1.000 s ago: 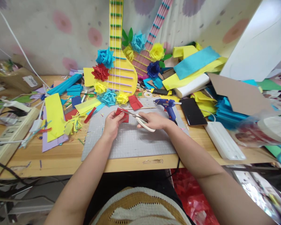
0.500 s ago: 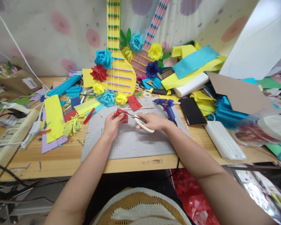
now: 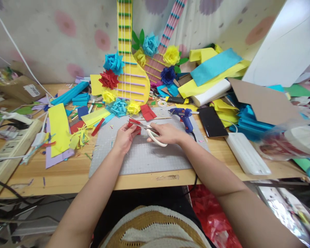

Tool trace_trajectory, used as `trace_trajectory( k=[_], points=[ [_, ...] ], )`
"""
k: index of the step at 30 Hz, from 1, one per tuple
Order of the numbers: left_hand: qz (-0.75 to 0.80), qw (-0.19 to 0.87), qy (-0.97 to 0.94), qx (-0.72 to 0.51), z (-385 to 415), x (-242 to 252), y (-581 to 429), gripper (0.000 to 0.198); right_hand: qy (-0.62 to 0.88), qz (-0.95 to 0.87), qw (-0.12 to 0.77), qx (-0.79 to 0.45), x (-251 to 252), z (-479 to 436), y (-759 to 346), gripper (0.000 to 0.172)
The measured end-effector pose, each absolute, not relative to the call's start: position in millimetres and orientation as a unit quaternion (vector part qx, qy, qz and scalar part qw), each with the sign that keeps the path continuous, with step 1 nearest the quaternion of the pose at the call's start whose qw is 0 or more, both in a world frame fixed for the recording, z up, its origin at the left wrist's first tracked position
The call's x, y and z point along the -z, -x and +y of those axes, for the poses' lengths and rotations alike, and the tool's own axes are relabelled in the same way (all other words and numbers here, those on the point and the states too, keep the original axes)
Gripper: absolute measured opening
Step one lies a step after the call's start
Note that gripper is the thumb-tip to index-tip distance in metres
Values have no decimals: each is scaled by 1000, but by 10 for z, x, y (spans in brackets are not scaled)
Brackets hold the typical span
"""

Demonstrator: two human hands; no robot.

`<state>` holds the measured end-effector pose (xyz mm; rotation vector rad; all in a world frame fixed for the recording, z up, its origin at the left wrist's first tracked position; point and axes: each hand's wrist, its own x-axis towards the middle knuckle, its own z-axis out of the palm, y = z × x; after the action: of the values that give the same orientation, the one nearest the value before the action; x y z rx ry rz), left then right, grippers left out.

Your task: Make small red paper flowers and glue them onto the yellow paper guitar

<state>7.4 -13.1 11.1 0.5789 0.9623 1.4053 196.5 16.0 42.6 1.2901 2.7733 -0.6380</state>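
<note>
Over the grey cutting mat (image 3: 144, 158), my left hand (image 3: 124, 136) pinches a small piece of red crepe paper (image 3: 137, 131). My right hand (image 3: 165, 133) grips white-handled scissors (image 3: 157, 138), whose blades lie across the upper part of that red paper. Just beyond the hands, another red paper piece (image 3: 148, 112) lies near the mat's far edge beside a thin stick (image 3: 161, 118). A blue glue gun (image 3: 183, 116) rests to the right of my right hand.
A yellow paper guitar (image 3: 136, 81) with paper flowers leans at the back, a pink one behind it. At right are a black phone (image 3: 212, 122), a white power strip (image 3: 248, 154) and heaped coloured paper. Yellow paper sheets (image 3: 59, 131) and scraps lie at left.
My right hand and the scissors have shifted slightly left, and the scissor handles look a little differently angled. My left hand still holds the red paper in nearly the same place.
</note>
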Motion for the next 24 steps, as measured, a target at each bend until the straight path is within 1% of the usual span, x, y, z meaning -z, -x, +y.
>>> trace_trajectory(
  k=[4,9,18,24],
  points=[
    [423,618,-267,-607,-142,-131,-89,21,-415,884,5,215,-421,168,-1974,59],
    [423,620,-276,-600,-146,-155,-74,23,-411,887,10,213,-407,194,-1985,55],
    [427,604,-296,-604,-138,-159,-36,21,-403,890,-25,211,-393,234,-2011,53],
    [433,582,-315,-612,-131,-133,-23,26,-401,883,-41,238,-418,236,-2019,49]
  ],
)
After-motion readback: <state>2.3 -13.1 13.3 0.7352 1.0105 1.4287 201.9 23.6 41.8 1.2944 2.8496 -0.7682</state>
